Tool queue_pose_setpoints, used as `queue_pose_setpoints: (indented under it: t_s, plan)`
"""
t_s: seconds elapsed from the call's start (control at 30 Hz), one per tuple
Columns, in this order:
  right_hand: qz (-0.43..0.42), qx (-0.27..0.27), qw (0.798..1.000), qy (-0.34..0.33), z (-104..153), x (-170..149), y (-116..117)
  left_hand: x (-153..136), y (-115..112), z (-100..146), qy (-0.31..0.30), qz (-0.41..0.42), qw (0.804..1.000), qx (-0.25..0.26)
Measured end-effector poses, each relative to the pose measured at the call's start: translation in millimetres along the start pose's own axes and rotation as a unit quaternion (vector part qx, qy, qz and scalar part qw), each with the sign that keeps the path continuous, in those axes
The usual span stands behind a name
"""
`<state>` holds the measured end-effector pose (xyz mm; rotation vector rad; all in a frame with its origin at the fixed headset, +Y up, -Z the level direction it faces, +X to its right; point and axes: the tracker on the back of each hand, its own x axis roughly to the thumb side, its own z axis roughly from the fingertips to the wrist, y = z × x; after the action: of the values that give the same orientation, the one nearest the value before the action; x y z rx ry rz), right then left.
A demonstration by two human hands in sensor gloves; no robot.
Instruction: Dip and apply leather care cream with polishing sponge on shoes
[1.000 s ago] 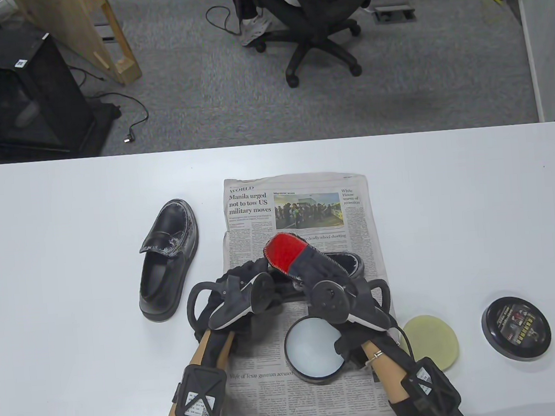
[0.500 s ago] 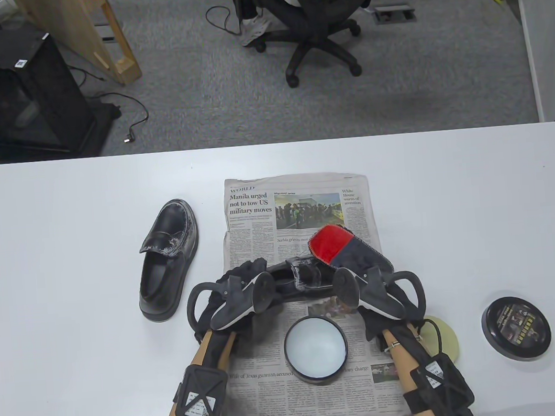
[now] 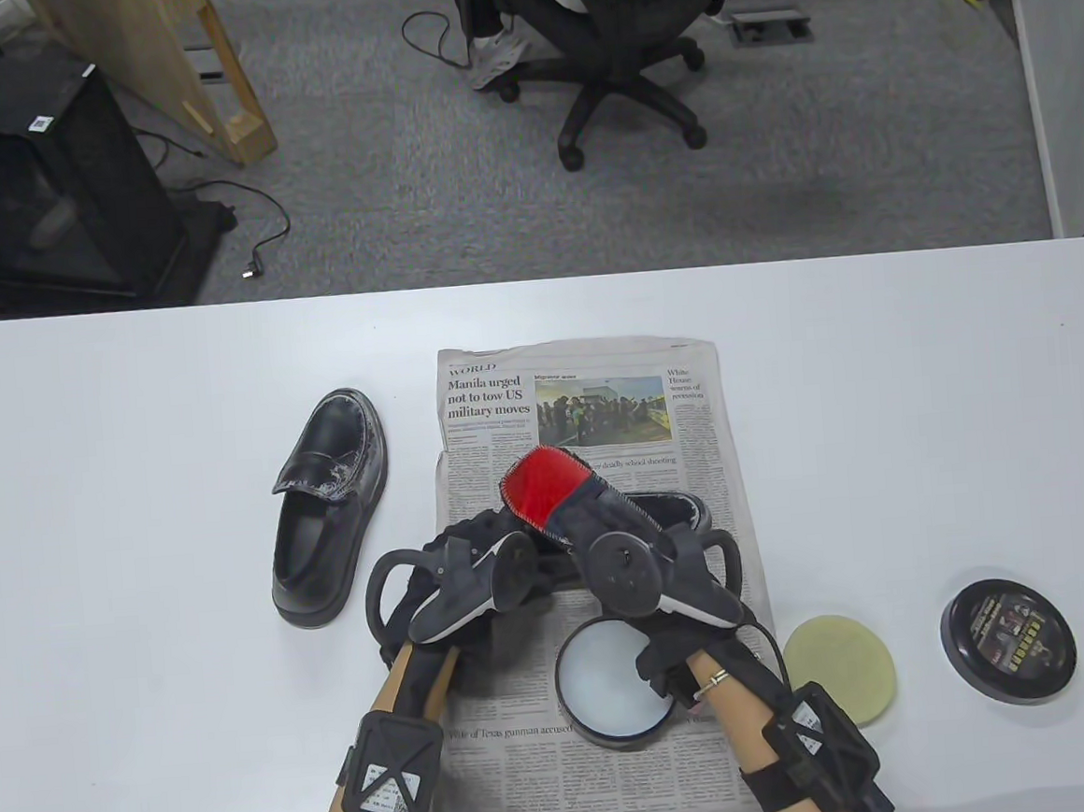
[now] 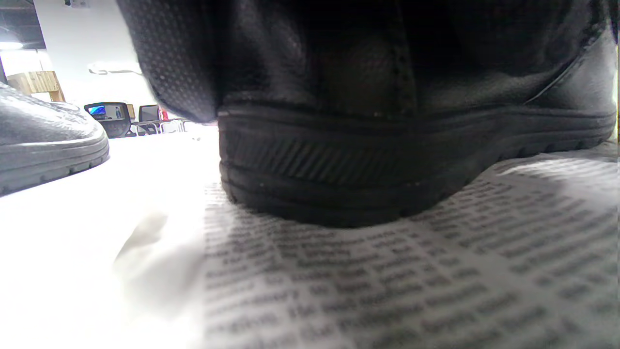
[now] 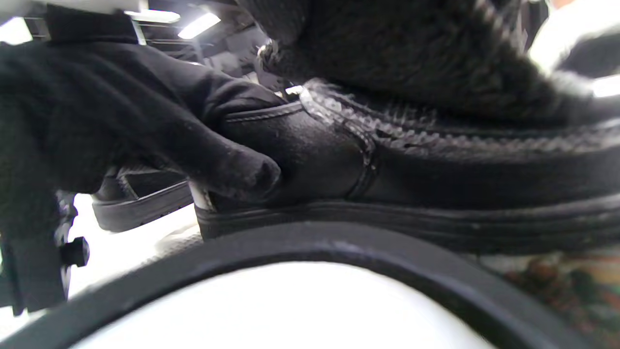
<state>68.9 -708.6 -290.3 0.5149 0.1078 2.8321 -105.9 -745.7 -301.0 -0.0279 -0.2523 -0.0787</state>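
Note:
A black loafer (image 3: 674, 511) lies across the newspaper (image 3: 579, 394). My left hand (image 3: 478, 544) grips its heel end; the heel fills the left wrist view (image 4: 387, 165). My right hand (image 3: 607, 521) holds a red and dark polishing pad (image 3: 544, 484) pressed on top of the shoe's middle. In the right wrist view the pad's fuzzy underside (image 5: 411, 58) rests on the shoe (image 5: 436, 189), with a left-hand fingertip (image 5: 237, 169) pressing its side. The open cream tin (image 3: 582, 731) sits just in front of the shoe. A round yellow sponge (image 3: 839, 668) lies on the table to the right, untouched.
A second black loafer (image 3: 330, 507) with white smears stands left of the newspaper, also seen in the left wrist view (image 4: 48, 145). The tin's black lid (image 3: 1008, 639) lies at the far right. The white table's (image 3: 130, 410) far edge faces an office chair (image 3: 613, 54).
My right hand swept the pad right along the shoe, then back left to its middle. My left hand and the shoe stayed put.

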Motion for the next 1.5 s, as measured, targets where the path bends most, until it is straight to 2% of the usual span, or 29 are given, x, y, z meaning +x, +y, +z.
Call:
queue_pose_setpoints:
  t_s: [0.13,0.23,0.33,0.47,0.57,0.63,0.73,0.83,0.87,0.97,1.07,1.13,1.23,1.33,1.5]
  plan:
    - [-0.045,0.047,0.995,0.072,-15,-27,6,0,0,0,0.006,-0.001,1.0,0.001]
    - [-0.015,0.05,0.992,0.115,-14,-48,9,1,0,1,0.013,-0.002,1.0,0.001]
    - [0.05,0.03,0.986,0.156,-3,-65,7,1,1,1,0.019,-0.007,1.0,0.001]
    - [0.171,-0.002,0.978,0.124,19,-67,9,1,1,1,0.024,-0.011,1.0,0.001]
    - [0.173,-0.023,0.98,0.093,34,-60,11,2,1,0,0.027,-0.009,1.0,0.0]
    - [0.181,-0.032,0.982,0.048,44,-45,12,2,1,0,0.027,-0.009,1.0,-0.002]
    - [0.124,-0.047,0.991,-0.009,49,-17,11,2,1,0,0.018,-0.004,1.0,-0.003]
    - [0.059,-0.076,0.995,-0.037,41,3,3,1,1,0,0.014,0.004,1.0,-0.004]
    - [0.039,-0.081,0.995,-0.036,38,7,2,1,0,0,0.013,0.005,1.0,-0.003]
    - [0.045,-0.034,0.998,-0.002,15,8,-5,2,0,0,0.01,0.001,1.0,0.001]
    - [-0.002,0.021,0.997,0.071,-6,-10,5,2,0,1,0.005,-0.001,1.0,0.002]
    - [-0.001,0.019,0.994,0.104,-11,-22,11,2,0,1,0.007,-0.003,1.0,0.005]
    - [0.019,0.021,0.993,0.118,-8,-34,10,2,0,1,0.014,-0.004,1.0,0.006]
    - [0.078,0.021,0.986,0.144,0,-47,7,3,1,1,0.019,-0.008,1.0,0.007]
    - [0.172,0.002,0.977,0.122,27,-49,4,4,1,1,0.024,-0.014,1.0,0.006]
